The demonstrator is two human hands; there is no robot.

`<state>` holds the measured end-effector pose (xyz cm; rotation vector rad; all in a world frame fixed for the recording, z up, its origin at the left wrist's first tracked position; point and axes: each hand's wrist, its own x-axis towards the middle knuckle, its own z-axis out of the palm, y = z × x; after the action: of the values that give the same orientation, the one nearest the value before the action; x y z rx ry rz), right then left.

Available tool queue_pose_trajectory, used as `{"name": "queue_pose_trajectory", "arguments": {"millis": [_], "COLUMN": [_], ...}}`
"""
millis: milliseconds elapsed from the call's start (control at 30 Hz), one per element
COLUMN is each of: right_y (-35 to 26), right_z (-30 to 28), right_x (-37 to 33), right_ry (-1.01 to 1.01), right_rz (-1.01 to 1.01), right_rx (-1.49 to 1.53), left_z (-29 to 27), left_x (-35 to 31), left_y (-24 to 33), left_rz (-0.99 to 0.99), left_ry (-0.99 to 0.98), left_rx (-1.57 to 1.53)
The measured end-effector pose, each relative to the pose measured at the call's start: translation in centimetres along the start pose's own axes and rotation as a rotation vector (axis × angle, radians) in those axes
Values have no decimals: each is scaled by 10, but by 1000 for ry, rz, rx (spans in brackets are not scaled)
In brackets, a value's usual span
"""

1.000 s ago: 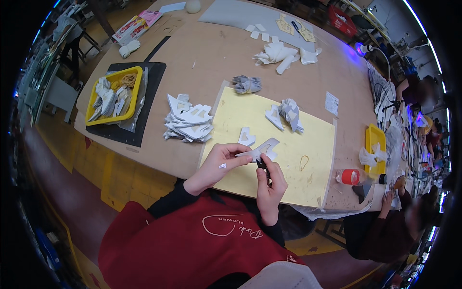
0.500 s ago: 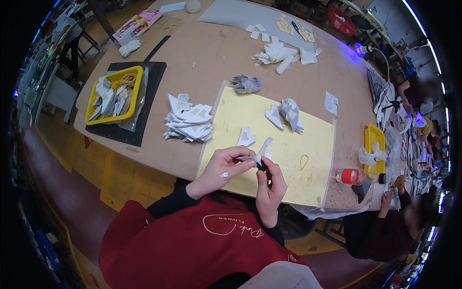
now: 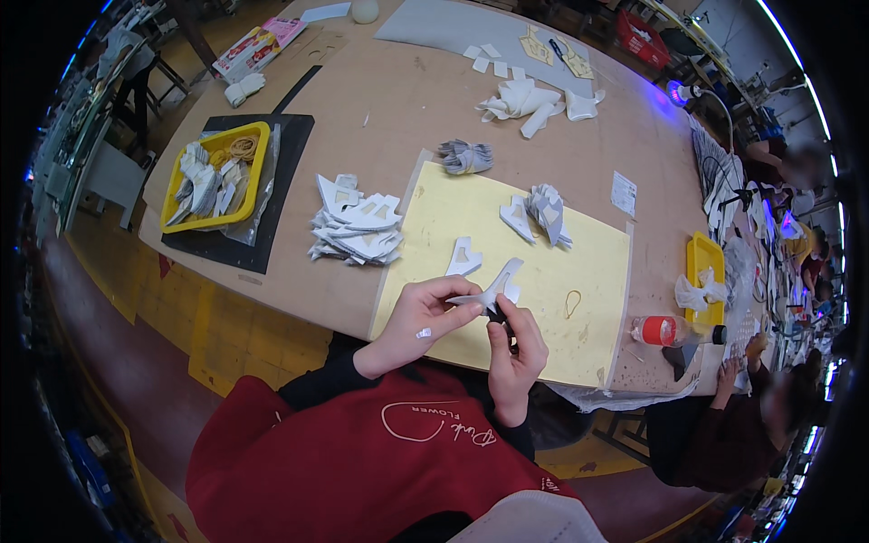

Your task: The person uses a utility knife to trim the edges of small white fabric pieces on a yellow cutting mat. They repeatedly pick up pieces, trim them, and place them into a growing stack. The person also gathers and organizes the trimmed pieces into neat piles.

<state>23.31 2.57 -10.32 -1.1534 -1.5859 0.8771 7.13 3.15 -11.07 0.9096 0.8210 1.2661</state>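
A pale, branching cut piece of sheet material [image 3: 500,283] is pinched by my left hand [image 3: 415,322] between thumb and fingers, above the near edge of the yellow sheet [image 3: 570,262]. My right hand [image 3: 517,355] is closed around a small black object [image 3: 494,315] against the underside of that piece. Most of the black object is hidden by the fingers, so its kind cannot be told. Just beyond my hands lies a similar white cut-out [image 3: 463,259]. Farther back, another white cut-out [image 3: 517,220] rests beside a grey-white bundle [image 3: 548,214].
Left of the sheet is a heap of white cut pieces [image 3: 356,226], then a yellow tray [image 3: 257,181] with pieces and rubber bands. A bundle [image 3: 465,157] sits at the sheet's far edge. A bottle [image 3: 661,331] lies at right, near another person's hand [image 3: 728,375].
Both hands have shifted slightly to the right, with the pale piece. Its upper arm leans more to the right and shows more of its face.
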Motion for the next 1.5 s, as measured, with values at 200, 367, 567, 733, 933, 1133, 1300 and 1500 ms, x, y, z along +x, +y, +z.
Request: {"name": "queue_pose_trajectory", "arguments": {"millis": [200, 367, 567, 733, 933, 1133, 1300, 1500], "right_y": [0, 4, 10, 13, 20, 18, 3, -4], "right_z": [2, 7, 12, 12, 10, 3, 7, 14], "right_x": [2, 0, -6, -5, -13, -9, -7, -3], "right_ry": [29, 72, 99, 96, 29, -57, -168, -330], "right_rz": [-73, -116, -65, -221, 116, 319, -22, 23], "right_rx": [-34, -17, 106, -3, 515, 1040, 351, 124], "left_z": [2, 6, 8, 7, 9, 3, 5, -3], "left_x": [-1, -4, -6, -5, -4, 3, 6, 11], "left_y": [2, 4, 3, -2, 2, -11, -16, -29], "left_rz": [41, 67, 48, 115, -57, -105, -55, 39], "left_ry": [3, 6, 24, 21, 53, 164, 221, 232], "left_rx": [42, 16, 6, 13, -73, -132, -9, 140]}}
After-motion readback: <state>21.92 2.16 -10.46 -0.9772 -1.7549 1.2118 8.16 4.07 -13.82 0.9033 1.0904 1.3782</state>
